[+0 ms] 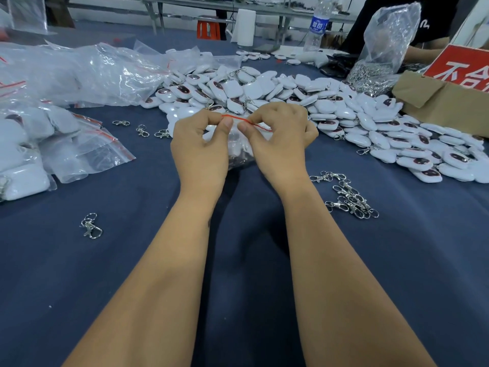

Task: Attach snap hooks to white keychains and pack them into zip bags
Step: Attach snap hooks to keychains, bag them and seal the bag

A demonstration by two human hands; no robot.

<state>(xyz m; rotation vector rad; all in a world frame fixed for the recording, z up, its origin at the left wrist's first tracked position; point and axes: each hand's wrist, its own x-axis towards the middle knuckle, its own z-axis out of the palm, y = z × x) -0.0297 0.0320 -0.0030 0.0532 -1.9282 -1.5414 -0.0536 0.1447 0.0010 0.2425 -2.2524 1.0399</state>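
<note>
Clear plastic zip bag point(239, 147), loaded with keychains, is held just above the counter point(132, 260). Left hand point(201, 144) and right hand point(280, 139) each pinch its red seal strip point(247, 122) with curled fingers point(227, 125). If the pinch skips a stretch, the seal may gape and spill. White keychains point(291, 96) lie heaped beyond; loose snap hooks point(349, 200) lie right.

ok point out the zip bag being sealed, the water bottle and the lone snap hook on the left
zip bag point(239, 152): head view, clear body below the red strip
water bottle point(318, 25): head view, blue label
snap hook point(90, 225): head view, middle of the clasp
</note>
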